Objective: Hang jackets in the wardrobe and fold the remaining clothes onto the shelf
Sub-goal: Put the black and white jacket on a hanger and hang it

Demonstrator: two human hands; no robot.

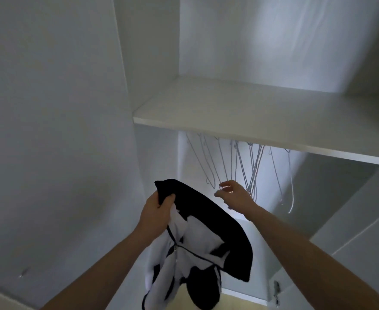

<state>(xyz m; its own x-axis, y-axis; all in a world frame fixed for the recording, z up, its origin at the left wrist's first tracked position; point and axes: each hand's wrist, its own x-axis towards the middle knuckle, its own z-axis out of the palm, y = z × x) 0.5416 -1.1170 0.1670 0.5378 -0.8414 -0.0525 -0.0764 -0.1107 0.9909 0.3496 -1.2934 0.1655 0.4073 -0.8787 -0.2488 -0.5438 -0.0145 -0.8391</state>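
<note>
Jacket [197,238] is gripped at its dark collar by left hand [156,211], hanging toward 6 o'clock; right hand [233,194], fingers loosely curled and holding nothing, is nearer the hangers [251,168] at 1 o'clock

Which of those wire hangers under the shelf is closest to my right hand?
The hanger whose lower end comes down right at the fingertips of the right hand, left of the bunched cluster. The pair far right and the ones far left hang clear of it.
</note>
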